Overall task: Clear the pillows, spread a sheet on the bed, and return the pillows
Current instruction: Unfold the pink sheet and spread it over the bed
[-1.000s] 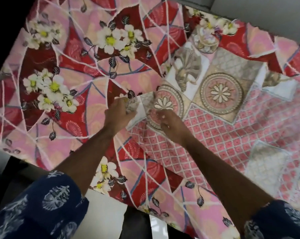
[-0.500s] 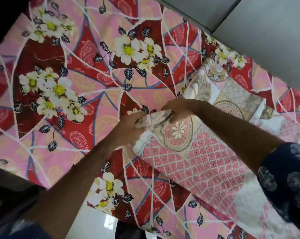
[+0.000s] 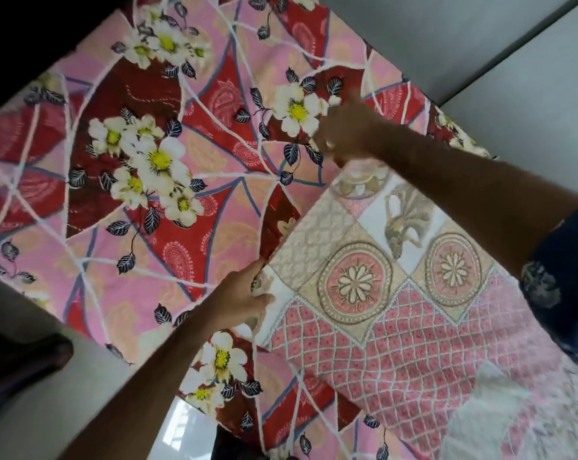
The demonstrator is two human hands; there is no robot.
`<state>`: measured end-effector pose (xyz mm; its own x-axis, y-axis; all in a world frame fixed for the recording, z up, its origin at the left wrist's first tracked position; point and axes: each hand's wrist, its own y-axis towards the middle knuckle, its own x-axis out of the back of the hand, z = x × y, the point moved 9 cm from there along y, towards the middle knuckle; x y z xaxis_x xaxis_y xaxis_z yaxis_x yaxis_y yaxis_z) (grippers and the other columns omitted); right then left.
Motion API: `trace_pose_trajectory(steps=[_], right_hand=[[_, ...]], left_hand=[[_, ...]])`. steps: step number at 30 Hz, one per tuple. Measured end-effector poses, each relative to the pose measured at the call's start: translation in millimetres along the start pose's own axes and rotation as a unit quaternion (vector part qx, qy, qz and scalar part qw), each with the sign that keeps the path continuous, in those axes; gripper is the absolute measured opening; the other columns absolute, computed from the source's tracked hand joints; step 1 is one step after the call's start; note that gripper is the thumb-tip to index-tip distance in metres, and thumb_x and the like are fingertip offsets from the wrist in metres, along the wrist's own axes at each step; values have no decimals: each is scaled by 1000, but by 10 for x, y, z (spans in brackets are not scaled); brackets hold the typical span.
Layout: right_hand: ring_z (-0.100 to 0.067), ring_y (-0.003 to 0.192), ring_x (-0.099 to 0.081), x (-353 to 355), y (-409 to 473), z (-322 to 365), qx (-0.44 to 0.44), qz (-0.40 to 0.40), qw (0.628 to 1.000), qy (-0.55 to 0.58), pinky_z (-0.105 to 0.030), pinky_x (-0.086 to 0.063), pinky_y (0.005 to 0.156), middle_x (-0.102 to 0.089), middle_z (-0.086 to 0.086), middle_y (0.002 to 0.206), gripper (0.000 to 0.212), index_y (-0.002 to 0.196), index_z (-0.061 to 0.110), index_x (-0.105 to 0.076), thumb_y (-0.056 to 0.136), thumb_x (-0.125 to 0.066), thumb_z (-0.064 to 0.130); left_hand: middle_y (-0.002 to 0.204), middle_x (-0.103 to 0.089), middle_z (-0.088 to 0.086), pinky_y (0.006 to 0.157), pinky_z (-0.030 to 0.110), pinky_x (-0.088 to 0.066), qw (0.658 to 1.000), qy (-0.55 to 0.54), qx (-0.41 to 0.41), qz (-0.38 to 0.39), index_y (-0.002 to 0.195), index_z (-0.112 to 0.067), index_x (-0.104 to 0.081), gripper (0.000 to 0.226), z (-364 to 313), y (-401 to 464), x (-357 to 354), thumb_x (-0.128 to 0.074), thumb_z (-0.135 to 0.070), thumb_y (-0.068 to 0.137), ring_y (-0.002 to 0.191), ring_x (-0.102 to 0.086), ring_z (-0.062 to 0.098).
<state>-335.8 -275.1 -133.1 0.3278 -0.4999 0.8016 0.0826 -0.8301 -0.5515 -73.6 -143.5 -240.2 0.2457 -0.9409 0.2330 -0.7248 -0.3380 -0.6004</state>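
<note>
Since the pink patterned sheet (image 3: 397, 313) is light, floppy cloth lying lower right on the floral bed (image 3: 181, 161), edges are the handles: left hand (image 3: 244, 300) pinches the near corner, right hand (image 3: 344, 134) has its grip closed on the far one.

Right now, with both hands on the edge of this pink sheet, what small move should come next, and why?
Probably keep drawing that edge outward over the floral cover. The left hand pinches one part of the pink sheet, the right hand grips it farther along, and the sheet lies over only one side of the bed, with much of the floral cover bare.
</note>
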Motion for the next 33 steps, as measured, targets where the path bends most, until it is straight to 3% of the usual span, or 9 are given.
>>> trace_pose_trajectory(steps=[2, 4, 9, 15, 19, 23, 26, 30, 33], right_hand=[[-31, 102, -62, 419, -33, -234, -83, -214, 972, 55, -49, -39, 97, -71, -4, 102, 6, 95, 20, -66, 91, -63, 19], [-29, 106, -63, 430, -150, -408, -137, -267, 940, 162, -42, -41, 91, -70, -3, 111, 13, 98, 20, -67, 92, -56, 20], [-30, 120, -58, -833, -363, -231, -167, -18, 949, 268, -50, -48, 98, -57, -9, 132, 36, 126, 20, -58, 91, -62, 17], [-35, 137, -41, -1770, -773, -216, -219, -1, 934, 283, -58, -45, 104, -37, -8, 155, 72, 151, 23, -36, 87, -63, 7], [-29, 151, -21, -1540, -476, -274, -136, -37, 967, 215, -65, -18, 118, -29, -2, 163, 91, 157, 30, -29, 81, -74, 7], [-26, 144, -36, -1498, 17, -73, -23, 117, 982, 149, -64, -2, 119, -56, 4, 142, 87, 143, 38, -42, 71, -88, 23], [-32, 154, -18, -1823, 172, -442, -83, 255, 955, 126, -60, -4, 123, -52, 0, 149, 85, 145, 20, -48, 70, -87, 15], [-17, 144, -34, -1874, 33, -1409, -277, 202, 916, 209, -26, -26, 114, -53, -4, 143, 96, 154, -7, -19, 75, -73, -5], [-24, 129, -51, -1226, -125, -1710, -304, 98, 934, 163, -35, -33, 113, -63, -1, 114, 49, 128, 8, -57, 89, -71, 34]], left_hand=[[122, -64, -5, 86, 35, -51, 1000, 10, 16, 2, 148, -20, -41, 63, 151, -17, -14, -71, -24, 92, 96, -65, 9], [112, -69, -3, 83, 39, -55, 999, -9, 43, -10, 130, -23, -53, 45, 347, -34, 15, -72, -20, 90, 89, -67, 4], [98, -63, -10, 63, 20, -42, 996, 53, 72, -20, 124, -20, -58, 33, 609, 43, 82, -68, -25, 93, 91, -66, 10], [77, -52, -12, 56, 24, -32, 991, 133, 11, -11, 98, -31, -50, 17, 214, 499, 107, -67, -36, 94, 66, -51, 3], [90, -55, -4, 68, 30, -33, 994, 107, 11, 6, 96, -23, -49, 28, 45, 833, 71, -73, -36, 91, 81, -53, 16], [78, -52, -9, 61, 30, -32, 988, 153, 18, -23, 95, -20, -52, 29, 12, 853, 59, -72, -42, 89, 70, -52, 9], [68, -42, -18, 52, 20, -27, 978, 197, -3, -64, 103, -19, -52, 25, -72, 796, 56, -66, -37, 95, 62, -46, 5], [68, -46, -12, 48, 13, -20, 962, 221, -63, -144, 110, -15, -54, 23, -192, 696, 127, -65, -30, 97, 59, -60, 18], [63, -63, 1, 47, 8, -14, 939, 253, -144, -184, 105, -14, -58, 23, -387, 675, 161, -72, -26, 92, 49, -63, 24]])
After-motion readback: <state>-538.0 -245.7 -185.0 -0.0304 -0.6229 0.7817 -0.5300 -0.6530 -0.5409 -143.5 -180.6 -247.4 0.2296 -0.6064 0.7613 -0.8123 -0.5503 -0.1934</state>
